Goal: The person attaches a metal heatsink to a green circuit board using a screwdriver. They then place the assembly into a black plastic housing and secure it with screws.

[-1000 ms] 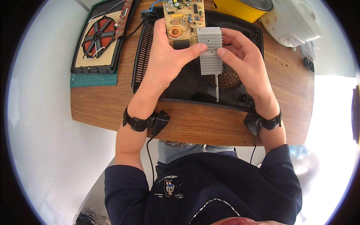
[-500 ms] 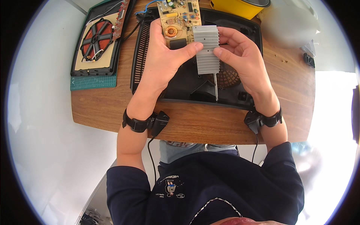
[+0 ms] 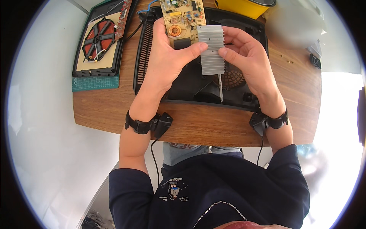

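Observation:
My left hand (image 3: pixel 167 59) is closed round the left side of a circuit board (image 3: pixel 189 26) with a copper coil, its thumb pressing on a finned silver heat sink (image 3: pixel 212 63). The heat sink lies over the board's lower right corner. My right hand (image 3: pixel 249 57) grips the heat sink's right edge between thumb and fingers; part of those fingers is hidden behind it. A thin metal shaft (image 3: pixel 220 89), like a screwdriver's, sticks out below the heat sink; its other end is hidden. Beneath everything lies a black plastic housing (image 3: pixel 183 89) with vent slots and a round grille.
At the left, a black-framed panel (image 3: pixel 77 72) with a round red coil rests on a green cutting mat (image 3: pixel 95 84). A yellow container (image 3: pixel 244 8) stands at the back. Several small screws (image 3: pixel 288 61) and a black clip-like piece (image 3: pixel 315 61) lie at the right of the wooden table (image 3: pixel 213 122).
Hardly anything differs. The whole view shifts slightly, and both hands keep the same grip on the board and the heat sink.

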